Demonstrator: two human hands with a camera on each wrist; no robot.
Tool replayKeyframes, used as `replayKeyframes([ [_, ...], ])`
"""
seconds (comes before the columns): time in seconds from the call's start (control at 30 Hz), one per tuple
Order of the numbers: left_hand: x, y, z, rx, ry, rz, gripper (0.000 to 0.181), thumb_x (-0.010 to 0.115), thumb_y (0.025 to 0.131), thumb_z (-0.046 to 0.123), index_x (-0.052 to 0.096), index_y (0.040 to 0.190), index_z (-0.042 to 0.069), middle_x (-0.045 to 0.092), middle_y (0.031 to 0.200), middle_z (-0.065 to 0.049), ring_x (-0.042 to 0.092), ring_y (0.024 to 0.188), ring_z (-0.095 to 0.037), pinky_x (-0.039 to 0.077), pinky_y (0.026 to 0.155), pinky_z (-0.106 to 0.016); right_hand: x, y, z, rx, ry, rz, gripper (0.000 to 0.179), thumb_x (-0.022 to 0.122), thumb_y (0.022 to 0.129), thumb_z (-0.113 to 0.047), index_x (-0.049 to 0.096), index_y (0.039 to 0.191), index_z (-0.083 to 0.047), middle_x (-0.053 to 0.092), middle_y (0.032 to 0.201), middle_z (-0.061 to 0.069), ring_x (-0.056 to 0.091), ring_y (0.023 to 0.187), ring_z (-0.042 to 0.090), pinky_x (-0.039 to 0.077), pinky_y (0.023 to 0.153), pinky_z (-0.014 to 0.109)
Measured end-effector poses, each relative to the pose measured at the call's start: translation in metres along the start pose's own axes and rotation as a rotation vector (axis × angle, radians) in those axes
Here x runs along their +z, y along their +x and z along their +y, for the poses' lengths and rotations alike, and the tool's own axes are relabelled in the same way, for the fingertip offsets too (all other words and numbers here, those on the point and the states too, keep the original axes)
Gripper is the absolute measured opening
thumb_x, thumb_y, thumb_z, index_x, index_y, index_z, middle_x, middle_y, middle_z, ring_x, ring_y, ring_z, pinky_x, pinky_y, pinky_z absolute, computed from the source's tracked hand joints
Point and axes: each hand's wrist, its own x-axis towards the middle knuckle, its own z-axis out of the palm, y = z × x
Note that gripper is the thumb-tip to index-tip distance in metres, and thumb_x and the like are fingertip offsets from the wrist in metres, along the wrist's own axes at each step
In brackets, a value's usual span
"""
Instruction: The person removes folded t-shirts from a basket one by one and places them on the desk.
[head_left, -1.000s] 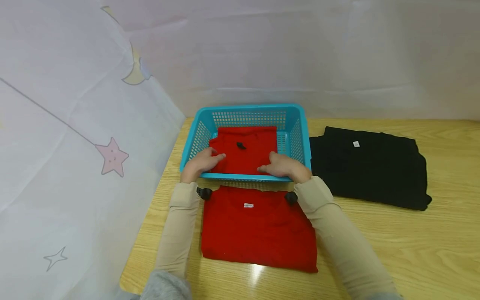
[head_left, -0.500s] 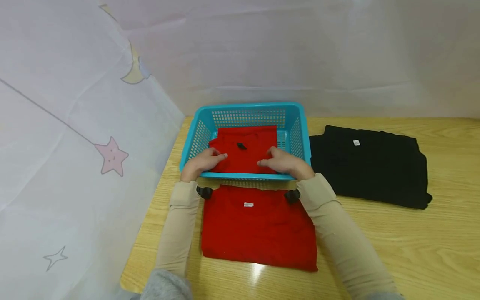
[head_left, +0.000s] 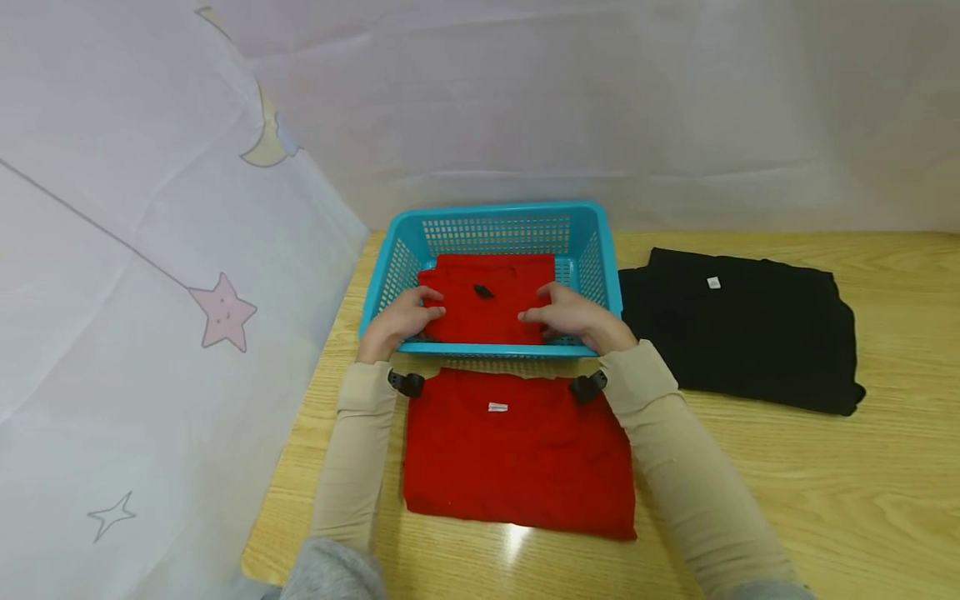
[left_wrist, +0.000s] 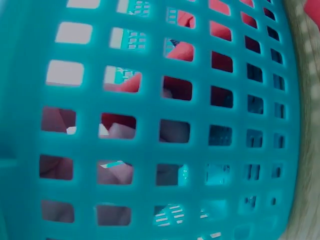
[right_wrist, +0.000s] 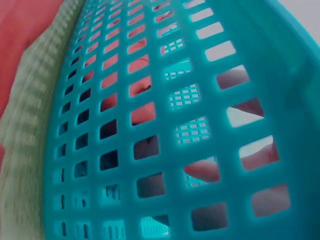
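Observation:
In the head view, a folded red shirt (head_left: 487, 312) with a small black mark near its collar lies in a blue plastic basket (head_left: 495, 350). My left hand (head_left: 401, 318) reaches over the basket's front left, thumb and fingers apart at the shirt's left edge. My right hand (head_left: 573, 317) does likewise at the right edge, with a gap between thumb and forefinger. Through the holes of the basket wall (left_wrist: 147, 147), the left wrist view shows parts of fingers beside red cloth. In the right wrist view a fingertip (right_wrist: 202, 170) shows behind the mesh. The rest of both hands is hidden there.
A second folded red shirt (head_left: 517, 467) with a white label lies on the wooden table (head_left: 862, 483) before the basket, between my forearms. To the right, a folded black garment (head_left: 742, 333) reaches the basket's side. White patterned cloth (head_left: 525, 108) hangs behind and at left.
The right hand has moved slightly up and away from the front rim. My left hand has shifted a little left. The basket shirt's front corners have drawn inward, baring some basket floor.

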Motion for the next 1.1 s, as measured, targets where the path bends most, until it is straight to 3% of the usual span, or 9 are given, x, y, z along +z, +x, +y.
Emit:
replayKeyframes([
  [0.1,-0.0006,-0.0005,-0.0006,0.004,-0.048,0.002,0.039,0.05,0.1,0.017,0.048,0.137,0.006,0.051,0.125,-0.015,0.05,0.067,-0.018,0.049,0.065,-0.027,0.0003,0.0008,0.0001,-0.002,-0.034,-0.003,0.07,0.059,0.095,-0.028,0.023,0.148,0.0,0.037,0.144,0.019,0.057,0.104,0.028,0.043,0.104,0.044],
  [0.2,-0.0011,-0.0009,-0.0002,0.006,-0.059,0.001,0.039,0.049,0.1,0.016,0.048,0.138,0.006,0.05,0.124,-0.014,0.048,0.064,-0.014,0.048,0.061,-0.024,-0.0005,0.0017,0.0007,-0.003,-0.065,-0.009,0.067,0.059,0.095,-0.029,0.029,0.146,0.002,0.039,0.143,0.019,0.053,0.11,0.029,0.044,0.103,0.044],
  [0.37,-0.0012,-0.0018,-0.0003,0.006,-0.077,0.007,0.039,0.047,0.101,0.015,0.047,0.139,0.007,0.049,0.128,-0.015,0.051,0.071,-0.019,0.049,0.066,-0.026,-0.0021,0.0021,0.0009,-0.01,-0.085,-0.012,0.065,0.057,0.095,-0.03,0.033,0.144,0.005,0.034,0.149,0.019,0.041,0.125,0.033,0.039,0.107,0.048],
  [0.53,-0.0012,-0.0018,-0.0024,0.036,-0.074,0.028,0.039,0.044,0.1,0.012,0.047,0.139,0.006,0.045,0.134,-0.016,0.043,0.09,-0.021,0.039,0.075,-0.027,-0.0026,0.0025,0.0012,-0.007,-0.06,-0.009,0.062,0.057,0.096,-0.029,0.034,0.144,0.004,0.035,0.147,0.019,0.042,0.127,0.034,0.039,0.108,0.048],
  [0.6,-0.0013,-0.001,-0.0032,0.042,-0.114,0.031,0.041,0.042,0.1,0.01,0.045,0.14,0.005,0.042,0.136,-0.017,0.045,0.092,-0.023,0.043,0.074,-0.027,-0.0025,0.0032,0.0016,-0.012,-0.045,0.001,0.06,0.057,0.096,-0.028,0.036,0.143,0.003,0.037,0.146,0.019,0.043,0.127,0.034,0.04,0.107,0.048],
  [0.77,-0.0018,0.0012,-0.0041,0.043,-0.252,0.031,0.047,0.042,0.099,0.008,0.038,0.146,0.008,0.033,0.148,-0.013,0.054,0.093,-0.026,0.057,0.062,-0.032,-0.0026,0.0029,0.0015,-0.039,0.006,0.089,0.049,0.056,0.097,-0.025,0.045,0.138,0.0,0.044,0.138,0.018,0.047,0.117,0.03,0.046,0.097,0.042],
  [0.93,-0.0045,0.0019,-0.0065,0.061,-0.303,0.025,0.052,0.043,0.097,0.01,0.038,0.148,0.013,0.032,0.149,-0.009,0.049,0.09,-0.022,0.056,0.063,-0.036,-0.0032,0.0022,0.0016,-0.067,0.065,0.179,0.04,0.056,0.098,-0.025,0.052,0.131,-0.002,0.051,0.124,0.016,0.05,0.1,0.025,0.047,0.084,0.035],
  [1.1,-0.0073,0.0012,-0.0089,0.106,-0.368,-0.007,0.054,0.043,0.094,0.009,0.039,0.147,0.021,0.033,0.146,-0.006,0.044,0.068,-0.019,0.055,0.059,-0.037,-0.0043,0.003,0.0044,-0.087,0.122,0.225,0.038,0.058,0.097,-0.021,0.052,0.13,-0.003,0.05,0.122,0.016,0.052,0.094,0.024,0.049,0.081,0.033],
])
